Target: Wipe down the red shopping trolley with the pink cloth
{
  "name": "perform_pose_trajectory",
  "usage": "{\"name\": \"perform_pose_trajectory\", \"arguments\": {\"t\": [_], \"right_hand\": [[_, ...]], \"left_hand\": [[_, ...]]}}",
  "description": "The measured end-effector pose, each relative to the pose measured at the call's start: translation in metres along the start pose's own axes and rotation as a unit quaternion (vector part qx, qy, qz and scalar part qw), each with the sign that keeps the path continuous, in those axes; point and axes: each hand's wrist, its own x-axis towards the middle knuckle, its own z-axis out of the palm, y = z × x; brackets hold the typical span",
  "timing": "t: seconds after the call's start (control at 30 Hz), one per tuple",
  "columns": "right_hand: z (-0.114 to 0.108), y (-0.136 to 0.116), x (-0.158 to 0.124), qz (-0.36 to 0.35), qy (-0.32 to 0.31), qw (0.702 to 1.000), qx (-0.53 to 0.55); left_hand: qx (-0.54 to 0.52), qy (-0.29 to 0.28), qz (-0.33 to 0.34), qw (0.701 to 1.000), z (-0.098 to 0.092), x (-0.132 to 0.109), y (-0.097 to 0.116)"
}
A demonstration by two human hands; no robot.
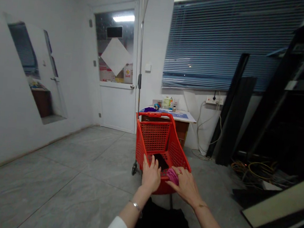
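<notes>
A red plastic shopping cart (154, 137) stands right in front of me, its handle at the far end. My left hand (151, 174) rests at the near rim, fingers spread apart and holding nothing. In my right hand (186, 183) is a bunched pink cloth (172, 176), pressed against the right part of the same rim. Inside the basket lies something dark (161, 161) that I cannot make out.
Behind the cart a small desk (191, 117) carries a purple cloth (150, 109) and several bottles and packets. A white door (117, 107) is at the back left. Black panels (237, 117), loose cables (258, 169) and a dark rack stand on the right.
</notes>
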Motion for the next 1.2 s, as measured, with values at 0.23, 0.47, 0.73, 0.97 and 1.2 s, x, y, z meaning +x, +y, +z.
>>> {"name": "perform_pose_trajectory", "arguments": {"t": [0.23, 0.47, 0.73, 0.97, 1.2], "right_hand": [[0.009, -0.026, -0.007, -0.018, 0.027, 0.999, -0.032], [0.009, -0.037, -0.007, 0.006, 0.034, 0.999, -0.033], [0.003, -0.053, -0.006, 0.030, 0.012, 0.999, -0.008], [-0.018, -0.048, 0.050, 0.138, 0.214, 0.966, 0.044], [0.011, -0.059, 0.026, 0.061, 0.093, 0.984, 0.137]], "left_hand": [[0.003, 0.037, -0.038, 0.999, -0.013, -0.023, -0.006], [0.001, 0.044, -0.015, 0.999, -0.015, -0.023, -0.018], [0.015, 0.018, 0.016, 1.000, -0.028, -0.027, -0.034], [-0.007, 0.009, 0.034, 0.999, -0.031, -0.029, -0.030], [-0.018, 0.017, 0.047, 0.999, -0.030, -0.030, -0.019]]}}
